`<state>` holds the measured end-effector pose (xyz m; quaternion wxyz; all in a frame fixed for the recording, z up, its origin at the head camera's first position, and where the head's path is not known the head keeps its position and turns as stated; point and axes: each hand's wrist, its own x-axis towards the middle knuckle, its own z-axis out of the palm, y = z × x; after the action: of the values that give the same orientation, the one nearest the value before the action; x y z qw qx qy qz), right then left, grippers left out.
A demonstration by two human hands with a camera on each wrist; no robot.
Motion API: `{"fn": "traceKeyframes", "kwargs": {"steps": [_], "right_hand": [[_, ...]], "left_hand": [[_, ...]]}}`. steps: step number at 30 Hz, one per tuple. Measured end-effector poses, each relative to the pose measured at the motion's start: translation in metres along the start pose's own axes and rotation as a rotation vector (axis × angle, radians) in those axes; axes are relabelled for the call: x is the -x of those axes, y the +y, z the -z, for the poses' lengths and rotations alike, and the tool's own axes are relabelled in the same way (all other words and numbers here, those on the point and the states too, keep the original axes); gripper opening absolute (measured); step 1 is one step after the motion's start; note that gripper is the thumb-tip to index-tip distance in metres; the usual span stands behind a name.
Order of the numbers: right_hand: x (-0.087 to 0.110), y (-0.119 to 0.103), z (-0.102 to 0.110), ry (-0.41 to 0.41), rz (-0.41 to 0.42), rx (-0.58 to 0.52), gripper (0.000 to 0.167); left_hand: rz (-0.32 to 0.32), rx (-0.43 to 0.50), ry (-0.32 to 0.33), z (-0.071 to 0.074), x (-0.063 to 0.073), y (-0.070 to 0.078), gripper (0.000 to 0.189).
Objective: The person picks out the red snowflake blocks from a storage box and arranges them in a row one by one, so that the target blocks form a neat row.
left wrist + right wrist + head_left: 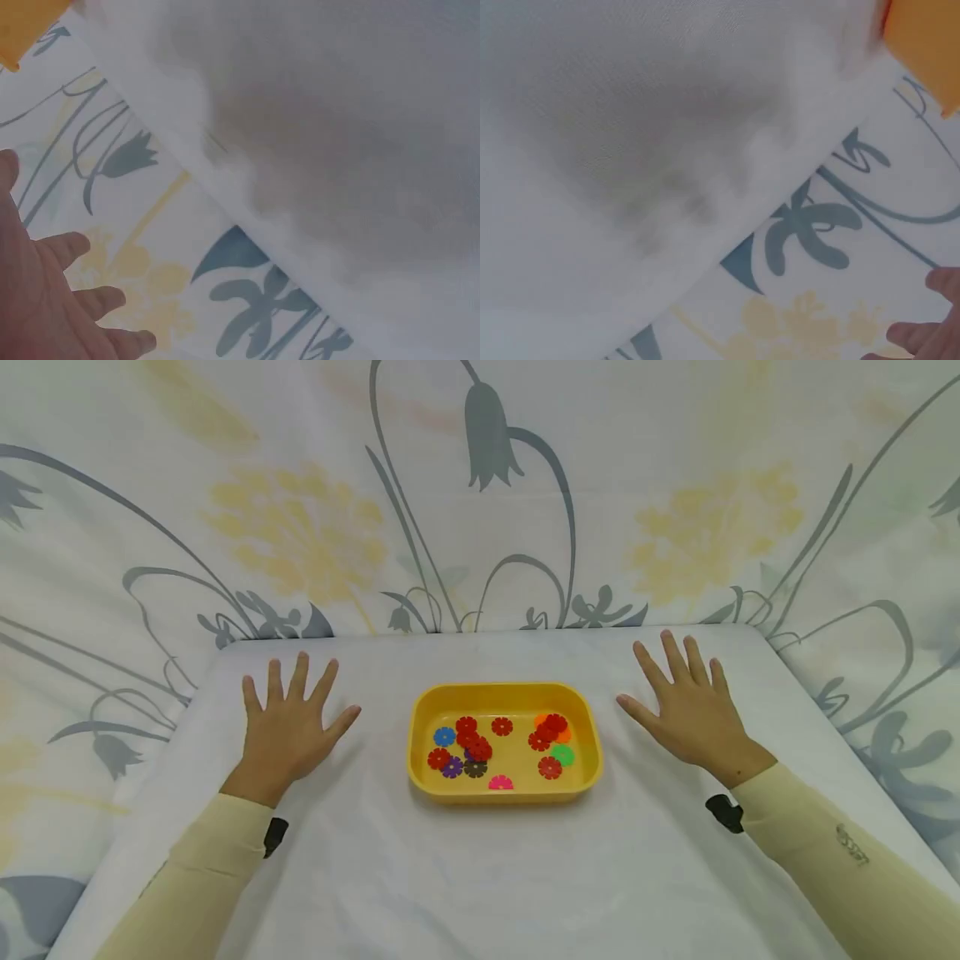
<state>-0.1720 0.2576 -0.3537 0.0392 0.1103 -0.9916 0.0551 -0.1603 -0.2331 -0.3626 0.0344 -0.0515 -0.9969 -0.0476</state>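
Two bare hands, left hand [288, 735] and right hand [693, 718], splay their fingers wide!
Between them, nearer the right, a rounded rectangular yellow plastic tray [504, 797] sits on the white-covered table [510, 885], flat notched plastic discs [477, 749], many red, scattered and overlapping inside.

From head: looks forward and down, far enough back to fit left hand [288, 735], right hand [693, 718] and whole yellow plastic tray [504, 797] between. From left wrist: looks close past fingers at lower left, rolled over, with white tabletop [390, 150] upper right and floral fabric [172, 277] lower left; clips tray corner top left. From right wrist: roughly mirrors that, clipping tray top right. Shared with head by both: tray, tabletop, fabric.
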Motion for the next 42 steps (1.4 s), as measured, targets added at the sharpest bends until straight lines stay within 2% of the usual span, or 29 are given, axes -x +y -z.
{"fn": "traceKeyframes", "kwargs": {"steps": [1,3,5,7,10,15,18,22,26,29,34,42], "right_hand": [[-0.001,-0.002,0.001,0.032,0.016,-0.012,0.078],[-0.003,-0.007,0.005,0.108,0.058,-0.062,0.066],[-0.006,-0.016,0.011,0.156,0.100,-0.138,0.050],[-0.013,-0.029,0.019,0.145,0.137,-0.221,0.033],[-0.026,-0.054,0.032,0.034,0.177,-0.328,0.020],[-0.049,-0.098,0.040,-0.163,0.278,-0.435,0.015],[-0.064,-0.122,0.033,-0.287,0.356,-0.478,0.014],[-0.082,-0.151,0.016,-0.445,0.439,-0.450,0.016],[-0.096,-0.177,-0.003,-0.579,0.470,-0.386,0.019],[-0.103,-0.190,-0.014,-0.639,0.497,-0.331,0.021],[-0.110,-0.199,-0.023,-0.644,0.532,-0.239,0.025],[-0.117,-0.202,-0.030,-0.648,0.436,-0.211,0.037]], "left_hand": [[-0.006,0.015,0.006,0.000,0.001,0.003,0.073],[-0.013,0.105,0.007,-0.002,0.004,0.009,0.063],[-0.018,0.247,-0.007,-0.004,0.007,0.018,0.054],[-0.022,0.403,-0.035,-0.009,0.008,0.028,0.048],[-0.004,0.621,-0.141,-0.017,0.008,0.042,0.049],[0.033,0.826,-0.337,-0.030,0.005,0.060,0.050],[0.058,0.924,-0.385,-0.037,0.003,0.064,0.051],[0.089,1.049,-0.380,-0.044,0.003,0.066,0.051],[0.119,1.093,-0.356,-0.044,0.004,0.066,0.050],[0.127,1.089,-0.329,-0.041,0.004,0.063,0.050],[0.132,1.092,-0.281,-0.040,0.000,0.055,0.049],[0.142,1.121,-0.263,-0.046,-0.006,0.041,0.049]]}}
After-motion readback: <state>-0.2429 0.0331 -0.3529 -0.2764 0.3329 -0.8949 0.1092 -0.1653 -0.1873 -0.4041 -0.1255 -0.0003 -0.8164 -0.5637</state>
